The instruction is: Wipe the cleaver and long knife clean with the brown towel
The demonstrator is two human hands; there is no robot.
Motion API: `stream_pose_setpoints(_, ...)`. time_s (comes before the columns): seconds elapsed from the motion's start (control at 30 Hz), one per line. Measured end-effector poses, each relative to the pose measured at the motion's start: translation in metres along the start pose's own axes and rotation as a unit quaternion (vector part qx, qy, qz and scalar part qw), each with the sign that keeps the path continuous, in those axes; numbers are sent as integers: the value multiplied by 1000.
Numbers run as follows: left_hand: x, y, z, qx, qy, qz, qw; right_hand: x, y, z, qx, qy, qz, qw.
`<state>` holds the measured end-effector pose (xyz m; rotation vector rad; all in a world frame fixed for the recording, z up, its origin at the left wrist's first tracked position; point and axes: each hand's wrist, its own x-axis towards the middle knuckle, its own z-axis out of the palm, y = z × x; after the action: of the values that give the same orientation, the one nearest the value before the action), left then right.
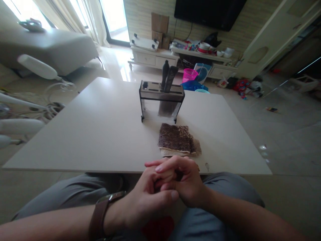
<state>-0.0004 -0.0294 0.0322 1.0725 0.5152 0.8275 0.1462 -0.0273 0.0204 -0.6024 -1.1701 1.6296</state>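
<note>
The left hand [144, 197] and right hand [193, 184] are pressed together. At twelve o'clock, the folded cloth [174, 138] is set on the bench [110, 127]; the knife rack [150, 95] behind could be tipped if bumped.

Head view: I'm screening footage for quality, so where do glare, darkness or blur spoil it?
Head view: glass door washed out, glare streaking the floor; television nearly black; red clutter soft, its details lost; white chair looks stretched near the left edge.
</note>
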Motion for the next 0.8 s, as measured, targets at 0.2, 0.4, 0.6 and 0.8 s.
stream_pose_setpoints(0.2, 6, -15, 7, -82, 67, 31, 994, 4, 0, -4, -18, 1, 23, 1000)
stream_pose_setpoints(0.4, 20, 4, -8, -45, -22, 72, 996, 14, -19, -24, -81, 47, 13, 996)
stream_pose_setpoints(0.6, 31, 10, -41, 141, 102, 183, 968, 30, -24, -47, -181, 176, -153, 955)
stream_pose_setpoints(0.8, 32, 6, -54, 164, 112, 155, 968, 40, -29, -66, -292, 205, -191, 914)
